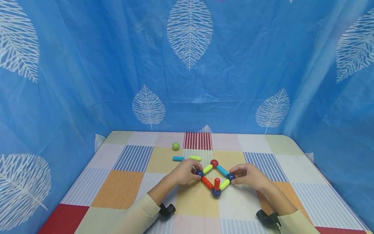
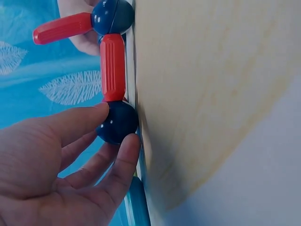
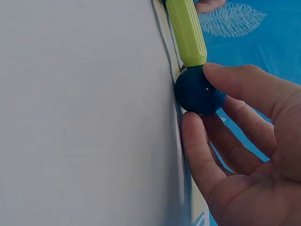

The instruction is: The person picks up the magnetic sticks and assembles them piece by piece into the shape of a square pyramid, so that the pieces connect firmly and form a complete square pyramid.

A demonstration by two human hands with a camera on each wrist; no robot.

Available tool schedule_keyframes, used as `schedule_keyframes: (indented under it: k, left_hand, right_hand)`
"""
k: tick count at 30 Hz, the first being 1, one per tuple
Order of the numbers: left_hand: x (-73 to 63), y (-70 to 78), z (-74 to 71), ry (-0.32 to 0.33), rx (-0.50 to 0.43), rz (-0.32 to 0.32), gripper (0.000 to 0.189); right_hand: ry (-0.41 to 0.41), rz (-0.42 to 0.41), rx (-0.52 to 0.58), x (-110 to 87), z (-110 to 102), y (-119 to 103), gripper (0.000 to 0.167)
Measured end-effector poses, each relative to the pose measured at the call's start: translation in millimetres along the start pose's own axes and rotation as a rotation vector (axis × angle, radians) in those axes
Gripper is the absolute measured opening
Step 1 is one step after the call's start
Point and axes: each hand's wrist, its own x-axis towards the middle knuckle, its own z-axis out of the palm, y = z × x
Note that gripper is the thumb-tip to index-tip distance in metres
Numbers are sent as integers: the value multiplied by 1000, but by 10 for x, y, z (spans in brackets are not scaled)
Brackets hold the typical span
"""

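Observation:
Four-sided on the tabletop lies a frame of magnetic rods and balls. My left hand (image 1: pixel 186 171) pinches the dark blue ball (image 2: pixel 118 123) at its left corner between thumb and fingers. At the right corner, my right hand (image 1: pixel 251 177) grips another dark blue ball (image 3: pixel 198 92) by its sides. A red rod (image 1: pixel 207 183) and a yellow-green rod (image 1: pixel 224 185) run from these to the near dark blue ball (image 1: pixel 216 193), on which a short red rod (image 1: pixel 217 184) stands upright. The far sides, a yellow-green rod (image 1: pixel 207 169) and a blue rod (image 1: pixel 222 170), meet at a red ball (image 1: pixel 214 163).
Behind my left hand lie a loose blue rod (image 1: pixel 178 158) and a loose yellow-green rod (image 1: pixel 195 158). Farther back sits a green ball (image 1: pixel 175 146). A patchwork-patterned cloth (image 1: pixel 117 190) covers the table; blue leaf-print curtains (image 1: pixel 233 65) enclose the back and sides.

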Motion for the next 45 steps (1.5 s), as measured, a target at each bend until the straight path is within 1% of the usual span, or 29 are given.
schedule_keyframes:
  k: [4,8,10,13,15,18,22,28,32,39,45]
  left_hand:
    - [-17,-12,-13,3,-17,-29,18]
    - [-25,-58,-60,-4,-51,-18,18]
    - [-30,-98,-109,-2,-73,2,18]
    - [-45,-156,-200,20,-80,24,20]
    - [-53,-189,-262,45,-64,45,21]
    - [-52,-225,-337,83,-33,61,20]
    - [-34,-262,-393,122,6,55,19]
    - [6,-307,-411,132,47,48,15]
    - [38,-318,-406,116,77,49,13]
    - [83,-346,-366,77,118,46,18]
    - [106,-363,-344,68,149,46,20]
  right_hand:
    - [10,28,28,6,17,13,39]
    - [22,63,15,8,33,7,39]
    - [23,74,9,12,38,-2,41]
    - [10,73,18,31,37,0,45]
    - [1,68,34,39,32,7,48]
    - [-7,67,50,44,24,24,50]
    - [-18,68,72,41,11,34,49]
    - [-17,77,96,39,18,41,47]
    - [-4,86,106,34,23,35,47]
    - [6,97,119,23,26,31,46]
    - [1,98,126,19,19,32,46]
